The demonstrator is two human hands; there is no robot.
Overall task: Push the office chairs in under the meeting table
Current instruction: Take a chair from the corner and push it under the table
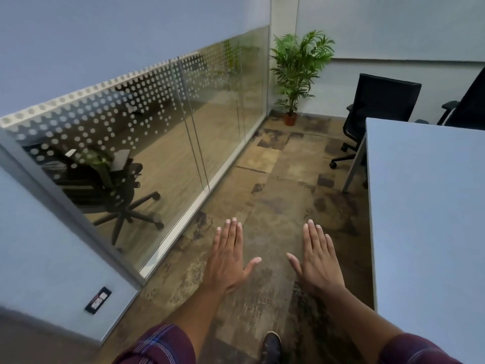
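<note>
The meeting table (425, 206) has a pale blue-grey top and fills the right side of the view. A black office chair (378, 106) stands at its far end, close to the table's corner and grey leg. A second black chair (469, 103) shows only partly at the right edge. My left hand (228, 258) and my right hand (319, 261) are stretched out flat, palms down, over the carpet, well short of both chairs. Both hands hold nothing and touch nothing.
A glass partition (162, 143) with a dotted band runs along the left; another black chair (110, 185) stands behind it. A potted palm (296, 74) stands in the far corner. Patterned brown carpet (275, 185) lies between glass and table. My shoe (271, 348) shows below.
</note>
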